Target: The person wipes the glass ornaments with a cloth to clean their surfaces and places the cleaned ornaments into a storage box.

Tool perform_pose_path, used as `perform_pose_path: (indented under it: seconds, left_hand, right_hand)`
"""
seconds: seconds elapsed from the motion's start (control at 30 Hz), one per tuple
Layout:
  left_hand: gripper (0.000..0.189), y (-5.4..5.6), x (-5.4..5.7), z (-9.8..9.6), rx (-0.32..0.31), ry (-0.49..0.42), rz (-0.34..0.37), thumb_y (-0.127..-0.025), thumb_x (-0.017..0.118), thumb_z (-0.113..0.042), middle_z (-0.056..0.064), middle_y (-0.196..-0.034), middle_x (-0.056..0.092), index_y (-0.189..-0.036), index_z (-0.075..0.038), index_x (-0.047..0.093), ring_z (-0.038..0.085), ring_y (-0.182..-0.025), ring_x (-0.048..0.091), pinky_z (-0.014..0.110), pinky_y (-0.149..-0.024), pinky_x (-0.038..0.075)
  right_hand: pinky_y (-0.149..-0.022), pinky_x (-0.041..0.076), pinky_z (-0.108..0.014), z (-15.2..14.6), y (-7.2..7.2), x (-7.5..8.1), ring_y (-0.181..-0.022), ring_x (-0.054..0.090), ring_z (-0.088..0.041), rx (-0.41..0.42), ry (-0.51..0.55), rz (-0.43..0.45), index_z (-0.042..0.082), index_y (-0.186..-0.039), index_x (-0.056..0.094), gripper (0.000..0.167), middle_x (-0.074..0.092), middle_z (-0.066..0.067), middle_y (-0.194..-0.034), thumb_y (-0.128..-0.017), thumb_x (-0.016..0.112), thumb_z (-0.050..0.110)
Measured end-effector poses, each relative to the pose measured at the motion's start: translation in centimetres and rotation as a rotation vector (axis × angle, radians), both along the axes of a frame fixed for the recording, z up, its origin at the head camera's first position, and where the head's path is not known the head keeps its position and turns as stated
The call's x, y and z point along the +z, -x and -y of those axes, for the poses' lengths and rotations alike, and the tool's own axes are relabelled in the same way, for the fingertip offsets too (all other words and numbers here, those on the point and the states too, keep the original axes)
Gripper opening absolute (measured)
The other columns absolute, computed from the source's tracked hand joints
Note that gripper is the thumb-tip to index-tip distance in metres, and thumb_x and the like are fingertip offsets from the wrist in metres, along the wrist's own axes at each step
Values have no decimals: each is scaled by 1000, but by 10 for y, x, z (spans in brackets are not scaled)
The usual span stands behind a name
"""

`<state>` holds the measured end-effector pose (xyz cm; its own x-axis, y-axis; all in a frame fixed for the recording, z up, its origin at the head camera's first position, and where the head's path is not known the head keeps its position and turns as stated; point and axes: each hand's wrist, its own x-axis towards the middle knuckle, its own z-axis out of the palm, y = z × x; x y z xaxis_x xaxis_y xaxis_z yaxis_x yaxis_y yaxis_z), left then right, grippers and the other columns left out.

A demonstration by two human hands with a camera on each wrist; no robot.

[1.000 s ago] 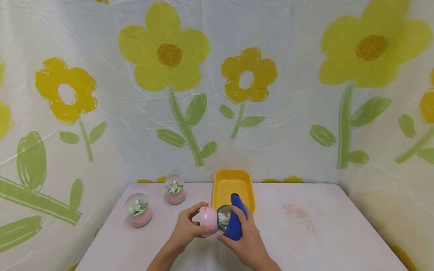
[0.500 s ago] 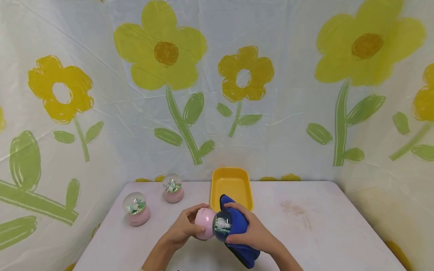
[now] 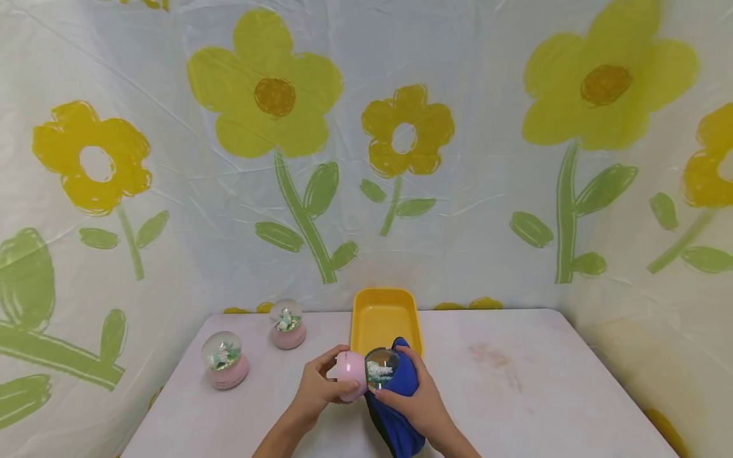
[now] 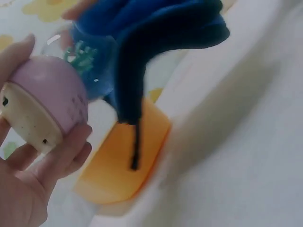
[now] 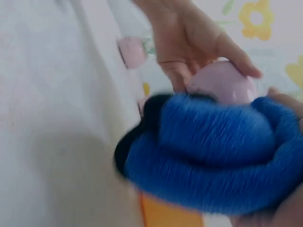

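My left hand [image 3: 315,389] grips the pink base of a snow globe [image 3: 350,376], which lies sideways above the table with its glass dome toward the right. My right hand [image 3: 422,402] holds a blue cloth [image 3: 405,376] with a dark edging against the dome. A loose part of the cloth hangs below the globe. In the left wrist view, the base's cream underside faces the camera, and a dark strip dangles from the cloth [image 4: 175,23]. Folded blue fabric [image 5: 213,142] fills much of the right wrist view and hides the dome there.
Two more snow globes with pink bases stand upright at the table's left, one nearer [image 3: 226,361] and one farther back [image 3: 288,324]. Behind the hands, a yellow tray [image 3: 385,318] sits near the back edge. Flower-printed sheeting [image 3: 481,210] encloses the white table [image 3: 515,394].
The right hand has turned around the dome, first tilting toward the front, then back. The cloth's loose part has swung down below the globe. The left hand keeps its hold on the base.
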<state>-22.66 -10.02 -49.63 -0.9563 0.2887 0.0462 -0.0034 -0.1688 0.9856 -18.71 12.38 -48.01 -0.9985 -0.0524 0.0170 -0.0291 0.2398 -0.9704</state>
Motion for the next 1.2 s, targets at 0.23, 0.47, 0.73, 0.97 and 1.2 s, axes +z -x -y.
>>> perform_pose_path:
  seconds: [0.23, 0.47, 0.73, 0.97, 1.2]
  left_hand:
    - [67, -6, 4, 5, -38, 117, -65, -68, 89, -10, 20, -138, 48, -129, -7, 60, 31, -78, 69, 36, -68, 58]
    - [63, -4, 5, 15, -178, 109, -7, -73, 84, -10, 16, -121, 59, -131, -9, 59, 30, -85, 66, 35, -60, 56]
    - [66, -9, 4, 14, -202, 8, 154, -79, 77, -12, 13, -130, 52, -138, -7, 51, 29, -109, 53, 49, -73, 56]
    - [64, -7, 0, 9, -126, -70, 185, -84, 75, -14, 15, -134, 48, -141, -7, 46, 30, -107, 55, 52, -74, 55]
    - [70, -6, 8, -1, 20, -103, 115, -79, 81, -11, 15, -127, 54, -140, -7, 47, 30, -99, 61, 50, -69, 56]
  right_hand:
    - [-79, 52, -56, 0, -7, 6, -107, 54, -38, 110, -444, -179, 33, -142, 39, 90, 37, -19, -141, -67, 82, 58]
    - [-76, 54, -52, -7, -7, 18, -104, 56, -32, 288, -562, -285, 43, -139, 41, 87, 35, -10, -145, -64, 75, 70]
    - [-80, 53, -53, -10, -4, 12, -110, 51, -36, 254, -103, -41, 35, -140, 44, 72, 42, -16, -139, -78, 81, 36]
    - [-86, 50, -55, 1, -6, 6, -113, 51, -36, 85, 176, 52, 29, -145, 39, 72, 43, -19, -137, -82, 76, 28]
    - [-89, 48, -57, 16, -5, -1, -118, 48, -39, -87, -21, -148, 32, -145, 34, 86, 40, -15, -141, -76, 84, 35]
